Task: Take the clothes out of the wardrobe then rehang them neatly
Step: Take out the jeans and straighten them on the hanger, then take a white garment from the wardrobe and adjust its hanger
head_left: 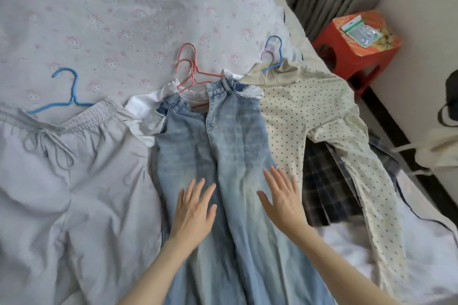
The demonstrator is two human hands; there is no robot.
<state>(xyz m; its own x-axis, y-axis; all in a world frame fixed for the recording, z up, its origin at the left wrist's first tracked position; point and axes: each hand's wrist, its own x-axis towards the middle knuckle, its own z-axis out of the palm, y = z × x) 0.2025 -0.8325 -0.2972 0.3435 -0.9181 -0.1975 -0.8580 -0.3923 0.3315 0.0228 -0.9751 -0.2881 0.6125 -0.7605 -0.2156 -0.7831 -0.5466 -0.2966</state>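
both hands are flat on the jeans (223,146) here, palms down, fingers straight and a little spread, gripping nothing; the left hand (193,210) sits on the left leg of the jeans, the right hand (282,198) on the right leg, roughly level with each other; the jeans lie on the bed (111,7) with their long axis running straight away from the person, waistband at the far end, legs coming back under the wrists and out of the bottom of the view; so the part that matters, the waistband and the pink hangers (190,74) tucked at it, lies ahead of the fingertips, well apart from both hands, straight up the line the fingers point along; the hangers sit a touch left of the fly, so the left hand looks slightly the nearer, though it's close; to my eye this is a smoothing press, and getting the jeans back on a hanger calls for a reach forward along the legs; to the left lie grey drawstring trousers (74,156) with a blue hanger (67,96) at their waist; to the right a dotted top (309,111) on another blue hanger (273,54), its sleeve over a plaid skirt (322,186); a white garment (146,106) peeks from under the jeans.
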